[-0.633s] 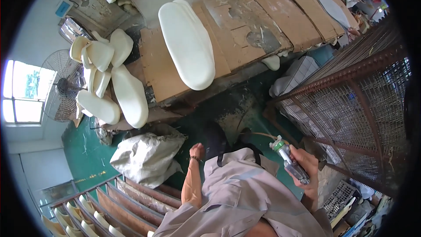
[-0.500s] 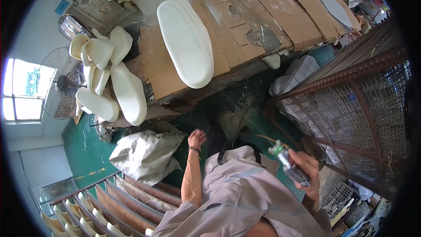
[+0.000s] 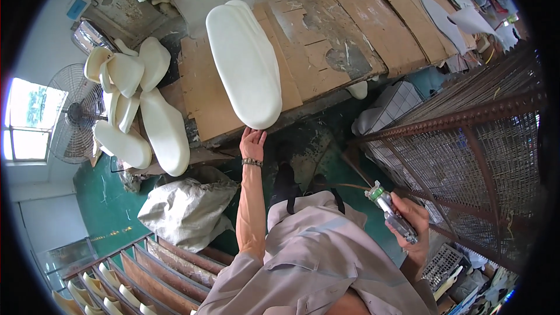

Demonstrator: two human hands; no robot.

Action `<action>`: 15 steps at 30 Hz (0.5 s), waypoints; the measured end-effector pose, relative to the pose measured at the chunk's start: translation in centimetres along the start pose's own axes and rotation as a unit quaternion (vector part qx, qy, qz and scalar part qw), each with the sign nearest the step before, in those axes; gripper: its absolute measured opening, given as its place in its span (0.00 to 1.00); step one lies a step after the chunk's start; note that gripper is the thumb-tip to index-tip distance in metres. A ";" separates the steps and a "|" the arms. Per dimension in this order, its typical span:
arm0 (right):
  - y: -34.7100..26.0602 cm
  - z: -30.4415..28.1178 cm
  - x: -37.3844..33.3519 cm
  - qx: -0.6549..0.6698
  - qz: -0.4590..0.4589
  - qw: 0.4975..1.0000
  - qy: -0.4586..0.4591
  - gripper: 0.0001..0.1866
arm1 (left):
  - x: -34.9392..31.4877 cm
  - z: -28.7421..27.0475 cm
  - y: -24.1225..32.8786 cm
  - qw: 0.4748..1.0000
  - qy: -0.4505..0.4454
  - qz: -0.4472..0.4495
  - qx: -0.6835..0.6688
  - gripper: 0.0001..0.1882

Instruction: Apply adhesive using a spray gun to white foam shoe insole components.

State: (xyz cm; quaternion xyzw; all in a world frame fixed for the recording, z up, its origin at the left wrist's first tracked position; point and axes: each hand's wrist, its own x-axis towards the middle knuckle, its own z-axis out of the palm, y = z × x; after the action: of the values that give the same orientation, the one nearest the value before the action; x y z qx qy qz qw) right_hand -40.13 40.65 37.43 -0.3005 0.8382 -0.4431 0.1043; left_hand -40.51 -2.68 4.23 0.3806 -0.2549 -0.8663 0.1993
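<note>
A long cream foam pad (image 3: 245,67), rounded at its ends, lies on the cardboard-covered table (image 3: 361,29) with its near end over the front edge. Stretched out toward that end, my left hand (image 3: 252,144) has its fingers apart and its fingertips at the pad's underside. Whether they touch it I cannot tell. At the right, held away from the table, my right hand (image 3: 412,221) is wrapped round a silver air tool (image 3: 389,213) with a green collar. A thin brown hose runs from the tool's front end.
More cream foam pads (image 3: 166,131) are piled at the table's left, beside a standing fan (image 3: 74,114). A white sack (image 3: 186,204) sits on the green floor. Slatted racks (image 3: 169,274) with pale pieces stand lower left. A rusty mesh frame (image 3: 466,163) rises at the right.
My left hand has moved forward and up to the near end of the foam pad. My right hand, still holding the air tool, has shifted slightly right in the view.
</note>
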 end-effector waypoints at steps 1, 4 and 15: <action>0.0 0.1 0.7 0.006 -0.015 1.000 0.014 0.29 | 0.3 -0.1 0.2 1.000 -0.018 -0.009 -0.008 0.31; -0.8 0.4 2.8 -0.002 -0.043 0.998 0.050 0.29 | 0.9 -0.2 0.4 0.998 -0.037 -0.010 -0.049 0.28; -2.0 1.2 6.2 0.004 -0.009 0.997 0.080 0.27 | 1.3 -1.0 -0.1 0.993 -0.087 -0.002 -0.079 0.24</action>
State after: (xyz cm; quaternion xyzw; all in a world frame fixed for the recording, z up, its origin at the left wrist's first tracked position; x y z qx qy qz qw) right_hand -43.75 35.25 38.87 -0.2716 0.8393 -0.4698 0.0344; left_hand -40.59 -3.62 2.89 0.2872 -0.2017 -0.9139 0.2043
